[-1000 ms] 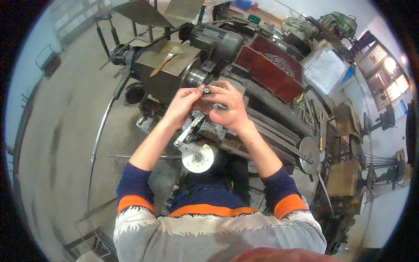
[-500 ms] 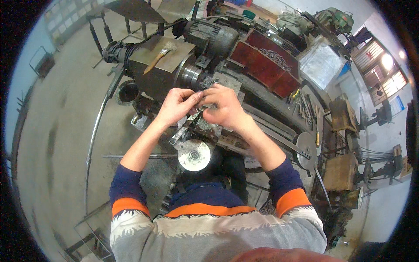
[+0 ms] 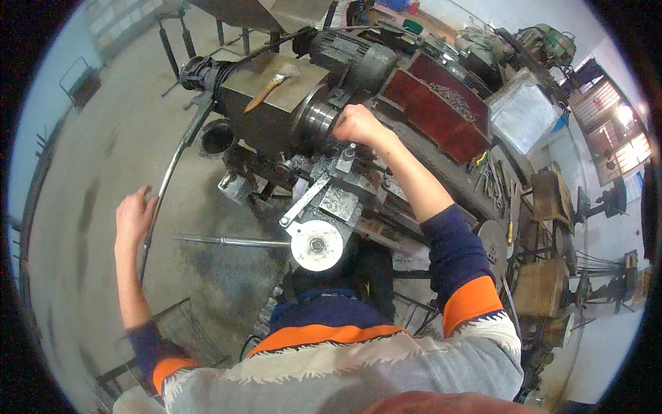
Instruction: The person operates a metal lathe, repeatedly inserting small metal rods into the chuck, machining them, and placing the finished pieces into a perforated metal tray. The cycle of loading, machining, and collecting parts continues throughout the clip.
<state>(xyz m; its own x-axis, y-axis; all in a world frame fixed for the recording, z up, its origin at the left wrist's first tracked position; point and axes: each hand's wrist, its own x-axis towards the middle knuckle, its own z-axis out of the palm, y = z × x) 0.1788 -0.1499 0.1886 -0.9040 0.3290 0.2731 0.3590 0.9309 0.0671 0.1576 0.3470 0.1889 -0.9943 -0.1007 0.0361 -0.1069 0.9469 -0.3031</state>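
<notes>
My right hand [image 3: 360,125] is at the front of the lathe's shiny round chuck [image 3: 321,119]. Its fingers are curled closed, and whatever they hold is hidden. Out to the left, my left hand [image 3: 135,217] is beside a long metal lever [image 3: 163,181], with thumb and finger apart; no clear grip on the lever shows. Below the chuck is the tool slide, with a flat metal handle [image 3: 305,200] on its post and a pale round handwheel [image 3: 316,245] nearer me. A thin rod [image 3: 234,241] sticks out left of the wheel.
A wooden-handled brush [image 3: 271,88] lies on the lathe's headstock [image 3: 261,114]. Behind stand a finned motor [image 3: 352,58] and a dark red tray [image 3: 431,103] with metal shavings. Hand tools [image 3: 493,181] lie to the right. A dark round cup [image 3: 216,138] juts out below the headstock.
My hands were together over the tool slide and have parted. The left swung out left to the long lever; the right moved slightly up to the chuck. The slide is now uncovered.
</notes>
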